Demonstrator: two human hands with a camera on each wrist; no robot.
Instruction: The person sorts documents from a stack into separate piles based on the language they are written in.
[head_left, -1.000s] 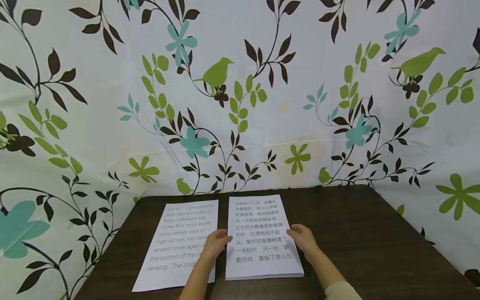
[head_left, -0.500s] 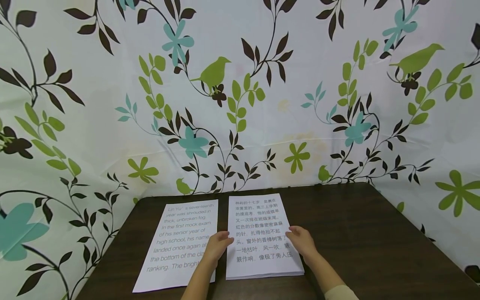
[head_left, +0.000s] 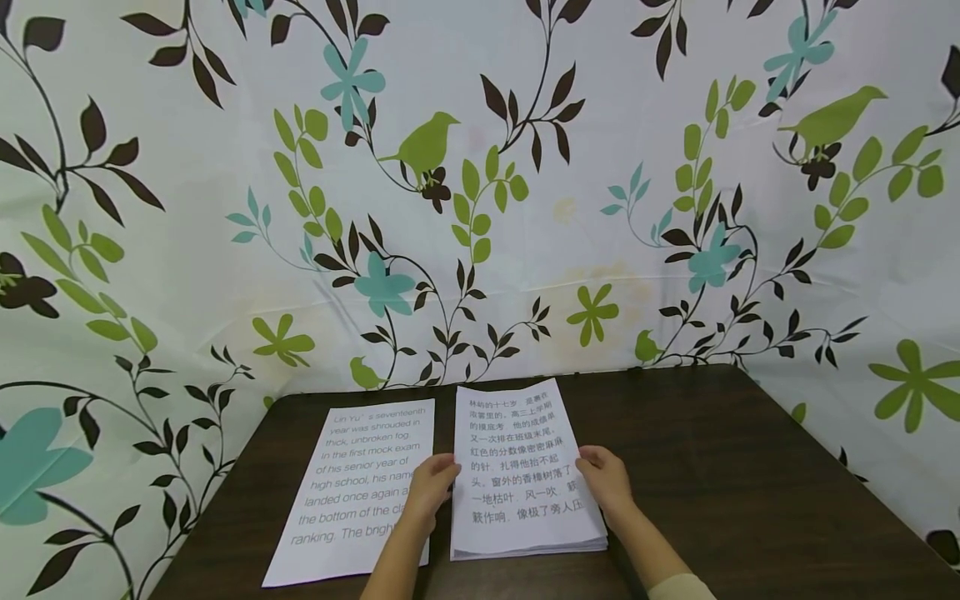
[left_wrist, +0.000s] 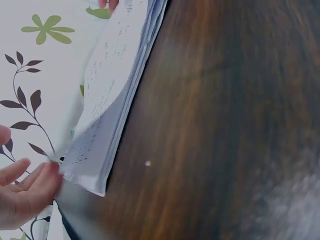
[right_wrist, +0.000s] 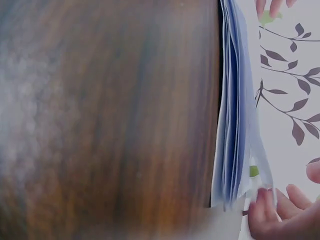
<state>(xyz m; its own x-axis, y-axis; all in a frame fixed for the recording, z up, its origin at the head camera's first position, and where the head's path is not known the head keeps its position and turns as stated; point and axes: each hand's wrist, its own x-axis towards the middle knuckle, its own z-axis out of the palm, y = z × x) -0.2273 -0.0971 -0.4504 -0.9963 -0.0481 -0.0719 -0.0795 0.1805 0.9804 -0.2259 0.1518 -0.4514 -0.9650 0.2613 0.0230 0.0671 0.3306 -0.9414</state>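
A printed sheet of paper [head_left: 517,492] with Chinese text tops a stack of paper [head_left: 543,550] at the middle of the table. My left hand [head_left: 429,493] holds the sheet's left edge. At its right edge, my right hand [head_left: 609,485] grips it. In the left wrist view the left hand [left_wrist: 32,192] has fingertips at the sheet's edge, which bows up off the pages below. The right wrist view shows the right hand [right_wrist: 280,215] pinching the raised edge, with the layered stack [right_wrist: 232,115] beneath.
To the left lies a separate printed sheet with English text [head_left: 348,492], partly covered by my left hand and forearm. The dark wooden table [head_left: 712,467] extends to the right. A patterned cloth [head_left: 480,208] hangs behind the table's far edge.
The top sheet has risen and bowed slightly, and its far edge now slants above the stack. Both hands stay at its sides with only small shifts.
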